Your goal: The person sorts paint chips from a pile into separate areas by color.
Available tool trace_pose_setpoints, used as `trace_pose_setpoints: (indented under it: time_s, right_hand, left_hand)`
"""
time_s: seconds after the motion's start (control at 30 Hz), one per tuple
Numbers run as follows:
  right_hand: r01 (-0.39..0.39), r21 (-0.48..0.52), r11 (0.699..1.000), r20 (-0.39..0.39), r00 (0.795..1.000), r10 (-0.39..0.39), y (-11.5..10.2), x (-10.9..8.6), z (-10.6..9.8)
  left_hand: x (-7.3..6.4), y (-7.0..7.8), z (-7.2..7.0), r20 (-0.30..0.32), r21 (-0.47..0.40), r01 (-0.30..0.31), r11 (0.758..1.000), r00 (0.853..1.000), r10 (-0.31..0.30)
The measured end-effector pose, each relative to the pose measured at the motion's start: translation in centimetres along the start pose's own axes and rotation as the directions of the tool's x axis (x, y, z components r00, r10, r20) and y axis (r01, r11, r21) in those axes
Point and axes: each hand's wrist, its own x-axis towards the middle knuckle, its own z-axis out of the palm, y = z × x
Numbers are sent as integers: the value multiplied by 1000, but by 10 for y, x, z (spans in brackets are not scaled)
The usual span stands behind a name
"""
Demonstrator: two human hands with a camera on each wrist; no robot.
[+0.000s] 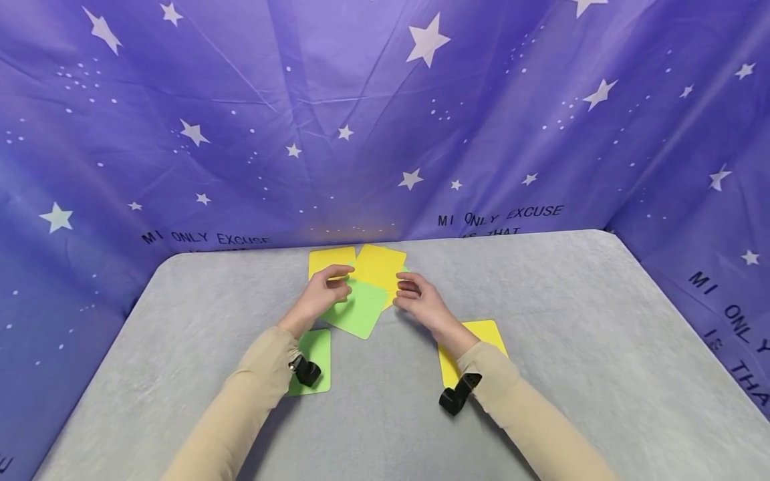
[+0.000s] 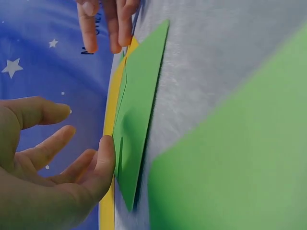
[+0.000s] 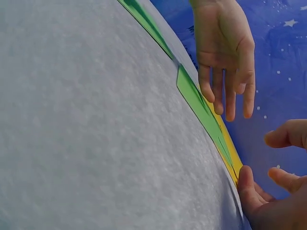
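Observation:
Several yellow and green cards overlap near the far edge of the table. A tilted yellow card (image 1: 379, 262) sits in the middle of this cluster, with a green card (image 1: 365, 314) in front and another yellow card (image 1: 329, 257) at its left. My left hand (image 1: 321, 294) hovers over the left part of the cluster, fingers loosely bent and spread, holding nothing. At the cluster's right side, my right hand (image 1: 426, 304) has its fingertips close to the yellow card's edge, likewise with nothing in it. In the left wrist view, both hands appear beside the green card (image 2: 139, 110).
Nearer on the grey table (image 1: 385, 414), a separate green card (image 1: 321, 351) lies under my left wrist. Another yellow card (image 1: 484, 332) lies partly beneath my right forearm. A purple star-patterned curtain (image 1: 361, 80) hangs behind and around the table.

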Motion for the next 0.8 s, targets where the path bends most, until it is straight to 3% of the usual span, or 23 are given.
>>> trace_pose_setpoints:
  time_s: [0.27, 0.4, 0.63, 0.8]
  right_hand:
    - [-67, 78, 995, -24, 997, 69, 0, 8, -5]
    - [-62, 116, 991, -20, 998, 65, 0, 11, -4]
    - [-65, 154, 986, -51, 996, 74, -1, 12, -4]
    - [-73, 156, 985, -59, 995, 83, 0, 13, -6]
  left_hand:
    - [18, 1, 4, -26, -90, 32, 995, 999, -35]
    - [24, -3, 4, -32, -152, 37, 988, 999, -42]
    - [24, -4, 7, -6, -246, 81, 966, 996, -85]
    - [23, -3, 9, -28, -273, 89, 958, 995, -100]
